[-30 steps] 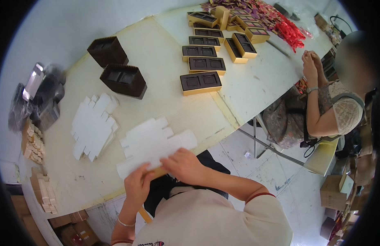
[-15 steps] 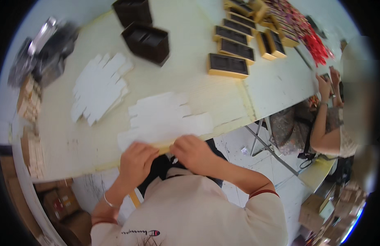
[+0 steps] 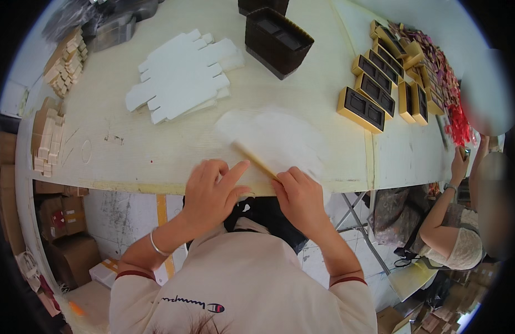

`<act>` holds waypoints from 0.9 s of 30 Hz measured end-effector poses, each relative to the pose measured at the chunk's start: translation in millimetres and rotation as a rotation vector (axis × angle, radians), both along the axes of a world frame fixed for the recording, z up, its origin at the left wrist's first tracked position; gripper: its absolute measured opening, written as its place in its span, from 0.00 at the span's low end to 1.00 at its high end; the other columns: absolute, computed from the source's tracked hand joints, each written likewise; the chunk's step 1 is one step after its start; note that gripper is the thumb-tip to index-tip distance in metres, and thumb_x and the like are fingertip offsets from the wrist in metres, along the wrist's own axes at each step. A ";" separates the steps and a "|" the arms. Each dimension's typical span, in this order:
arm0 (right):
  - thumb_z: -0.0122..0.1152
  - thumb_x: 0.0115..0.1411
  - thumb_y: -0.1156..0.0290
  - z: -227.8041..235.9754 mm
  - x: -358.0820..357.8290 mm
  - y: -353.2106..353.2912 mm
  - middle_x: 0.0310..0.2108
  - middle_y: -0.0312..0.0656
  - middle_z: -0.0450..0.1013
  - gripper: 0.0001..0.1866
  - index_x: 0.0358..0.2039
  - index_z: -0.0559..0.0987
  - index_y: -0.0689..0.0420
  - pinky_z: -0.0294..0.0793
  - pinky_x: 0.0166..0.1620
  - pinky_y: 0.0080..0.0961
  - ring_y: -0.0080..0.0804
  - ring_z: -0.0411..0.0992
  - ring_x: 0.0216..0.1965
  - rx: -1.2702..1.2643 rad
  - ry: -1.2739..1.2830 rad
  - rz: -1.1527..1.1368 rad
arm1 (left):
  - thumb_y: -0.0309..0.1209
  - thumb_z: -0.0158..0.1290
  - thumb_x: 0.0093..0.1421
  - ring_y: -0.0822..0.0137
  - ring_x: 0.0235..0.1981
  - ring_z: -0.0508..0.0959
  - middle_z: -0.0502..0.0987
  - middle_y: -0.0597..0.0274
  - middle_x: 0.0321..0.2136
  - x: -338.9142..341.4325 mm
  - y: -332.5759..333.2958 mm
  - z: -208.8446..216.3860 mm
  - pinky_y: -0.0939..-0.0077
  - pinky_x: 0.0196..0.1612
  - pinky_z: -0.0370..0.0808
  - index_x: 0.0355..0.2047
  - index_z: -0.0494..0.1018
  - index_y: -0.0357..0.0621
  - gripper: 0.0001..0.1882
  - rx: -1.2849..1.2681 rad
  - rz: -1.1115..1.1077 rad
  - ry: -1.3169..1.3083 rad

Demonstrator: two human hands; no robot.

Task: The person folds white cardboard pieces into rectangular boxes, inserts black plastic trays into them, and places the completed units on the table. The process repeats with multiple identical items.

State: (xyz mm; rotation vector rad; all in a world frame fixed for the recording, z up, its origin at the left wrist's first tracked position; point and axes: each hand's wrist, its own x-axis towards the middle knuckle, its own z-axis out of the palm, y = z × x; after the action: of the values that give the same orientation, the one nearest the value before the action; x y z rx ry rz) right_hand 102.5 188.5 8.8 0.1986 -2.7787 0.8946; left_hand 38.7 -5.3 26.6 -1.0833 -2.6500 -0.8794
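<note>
- The near edge of the desk point(image 3: 118, 150) is crossed by both forearms; the card point(image 3: 288, 136), white and blurred, is seen over the desk just beyond that edge, with a gold strip along its near-left side.
- The right end of the strip is pinched by the right hand point(image 3: 298, 192), its thumb and fingers closed, close to the desk's edge.
- The left hand point(image 3: 213, 189) is held loosely open, its index finger stretched toward the strip; whether the strip is touched cannot be told.
- Only a narrow gap is left between the card and the white stack point(image 3: 182, 75) at its upper left; the black trays point(image 3: 282, 39) are stood beyond the card, a little apart.
- More room is given on the right, up to the yellow seam point(image 3: 371, 158) and the gold boxes point(image 3: 361, 109), and on the left, a broad stretch of desk reaching to the pale piles point(image 3: 49, 139).
- One card can be made out in the hands; one white stack is seen, its sheets too close to be counted.
- Two stacks of black trays are seen, the farther cut off by the view.
- At least five gold boxes are lined up in a row, with two set side by side to their right; those behind overlap too much for counting.
- Two pale piles are seen.
</note>
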 end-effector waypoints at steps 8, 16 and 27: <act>0.63 0.51 0.78 10.5 11.0 10.7 0.54 0.52 0.67 0.28 0.54 0.71 0.61 0.68 0.54 0.40 0.52 0.67 0.53 -0.272 0.004 0.243 | 0.23 0.51 0.57 0.56 0.33 0.76 0.74 0.58 0.37 -11.7 -0.3 4.7 0.66 0.32 0.72 0.52 0.67 0.45 0.21 -0.025 -0.054 -0.422; 0.67 0.49 0.67 -3.6 29.9 38.7 0.43 0.43 0.72 0.17 0.40 0.78 0.58 0.69 0.46 0.36 0.42 0.70 0.44 0.187 0.177 0.332 | 0.17 0.47 0.55 0.53 0.36 0.76 0.76 0.56 0.37 -68.1 18.6 -10.3 0.62 0.39 0.73 0.47 0.67 0.46 0.19 -0.031 -0.279 -0.247; 0.62 0.53 0.70 -19.1 -0.2 6.4 0.42 0.44 0.69 0.14 0.40 0.76 0.61 0.68 0.47 0.35 0.38 0.69 0.45 0.252 0.335 0.221 | 0.18 0.44 0.56 0.52 0.35 0.76 0.76 0.54 0.32 -75.6 23.9 -14.6 0.61 0.37 0.72 0.44 0.69 0.47 0.16 0.032 -0.335 -0.243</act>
State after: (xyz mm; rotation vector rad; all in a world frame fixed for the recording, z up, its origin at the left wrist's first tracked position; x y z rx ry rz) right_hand 102.3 195.0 -10.3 0.6448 -2.5734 0.4933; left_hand -36.9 18.6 12.0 -1.5323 -2.6713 -1.1790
